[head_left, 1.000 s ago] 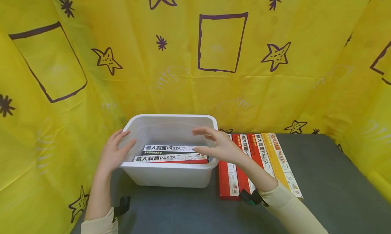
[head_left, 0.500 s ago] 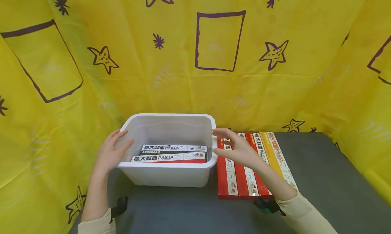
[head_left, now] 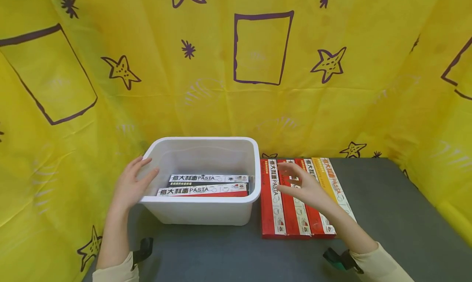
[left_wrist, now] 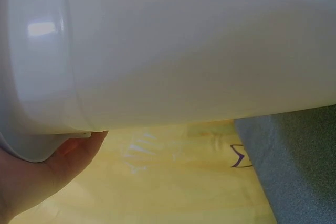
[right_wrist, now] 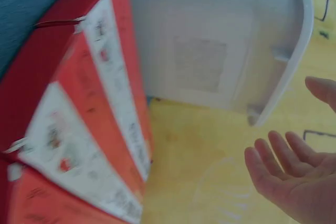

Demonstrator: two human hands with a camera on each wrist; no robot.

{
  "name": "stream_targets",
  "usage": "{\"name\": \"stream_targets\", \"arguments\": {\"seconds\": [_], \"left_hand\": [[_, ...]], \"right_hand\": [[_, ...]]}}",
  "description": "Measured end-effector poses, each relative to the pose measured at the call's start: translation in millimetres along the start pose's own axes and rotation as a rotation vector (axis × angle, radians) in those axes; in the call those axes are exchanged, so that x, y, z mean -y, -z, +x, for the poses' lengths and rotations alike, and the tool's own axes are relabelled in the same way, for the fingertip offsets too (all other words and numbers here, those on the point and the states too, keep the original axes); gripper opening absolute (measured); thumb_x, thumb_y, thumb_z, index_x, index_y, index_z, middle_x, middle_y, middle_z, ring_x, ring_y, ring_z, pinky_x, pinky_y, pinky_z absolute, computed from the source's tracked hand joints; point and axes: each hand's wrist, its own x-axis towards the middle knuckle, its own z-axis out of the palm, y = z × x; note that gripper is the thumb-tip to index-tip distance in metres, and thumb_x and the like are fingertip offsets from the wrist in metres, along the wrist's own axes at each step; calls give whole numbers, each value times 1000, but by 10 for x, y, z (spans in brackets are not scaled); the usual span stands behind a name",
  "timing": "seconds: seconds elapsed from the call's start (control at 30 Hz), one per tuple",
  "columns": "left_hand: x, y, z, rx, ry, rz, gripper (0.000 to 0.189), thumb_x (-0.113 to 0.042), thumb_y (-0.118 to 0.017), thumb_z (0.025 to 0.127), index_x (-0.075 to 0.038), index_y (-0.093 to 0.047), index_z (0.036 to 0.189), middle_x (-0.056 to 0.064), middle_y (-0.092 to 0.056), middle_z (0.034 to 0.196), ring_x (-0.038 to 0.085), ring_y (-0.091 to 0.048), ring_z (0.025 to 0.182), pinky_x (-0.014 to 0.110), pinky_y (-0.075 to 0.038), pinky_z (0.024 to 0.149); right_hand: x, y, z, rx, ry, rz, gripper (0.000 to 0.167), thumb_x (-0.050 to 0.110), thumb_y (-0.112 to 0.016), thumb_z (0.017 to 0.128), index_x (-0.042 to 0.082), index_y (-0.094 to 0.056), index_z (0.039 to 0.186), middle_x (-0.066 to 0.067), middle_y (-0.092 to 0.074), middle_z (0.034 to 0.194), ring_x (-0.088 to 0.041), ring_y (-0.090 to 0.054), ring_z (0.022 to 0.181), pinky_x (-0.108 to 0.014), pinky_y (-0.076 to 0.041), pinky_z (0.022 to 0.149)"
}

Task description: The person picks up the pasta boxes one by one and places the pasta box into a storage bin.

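My left hand (head_left: 129, 186) holds the left rim of a white plastic bin (head_left: 195, 211), thumb over the inside. In the left wrist view, fingers (left_wrist: 79, 153) hook under the lip of the bin. Inside the bin lie a red-and-white pasta box (head_left: 203, 190) in front and a dark one (head_left: 208, 178) behind it. My right hand (head_left: 304, 184), fingers spread and nothing held, hovers over pasta boxes laid side by side to the right of the bin: three red ones (head_left: 268, 216) and a yellow one (head_left: 322, 173). The right wrist view shows its palm (right_wrist: 299, 182) apart from bin and boxes.
A dark grey table (head_left: 206, 253) carries everything. Yellow patterned cloth (head_left: 199, 106) hangs close behind the bin and boxes and along both sides. The bin's right wall stands close beside the leftmost red box.
My right hand has moved right, from above the bin's inside, past its rim, to over the row of pasta boxes. My left hand has stayed at the bin's left rim.
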Motion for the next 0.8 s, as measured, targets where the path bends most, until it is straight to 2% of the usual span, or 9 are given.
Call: {"name": "stream_targets", "arguments": {"seconds": [0.37,0.63,0.8], "left_hand": [[22,3,-6,-29,-68,8,64,-43,-53,98,2,-45,143,27,-27,153,53,-25,136,70,-20,104],[7,8,-14,-18,-53,19,66,-45,-53,98,1,-44,144,26,-27,153,53,-24,136,71,-20,104],[11,9,-14,-18,-47,18,66,-45,-52,98,1,-43,144,26,-26,154,53,-24,136,71,-19,104]], "right_hand": [[-327,141,-274,-18,-68,-19,64,28,-73,89,11,-44,143,-15,-49,141,-42,-47,125,-58,-44,96],[-464,253,-427,-56,-131,-48,64,27,-73,88,10,-44,143,-19,-48,141,-44,-48,123,-52,-49,93],[-507,319,-502,-74,-152,-82,68,31,-72,88,9,-41,144,-20,-45,143,-41,-43,127,-58,-43,98]]}}
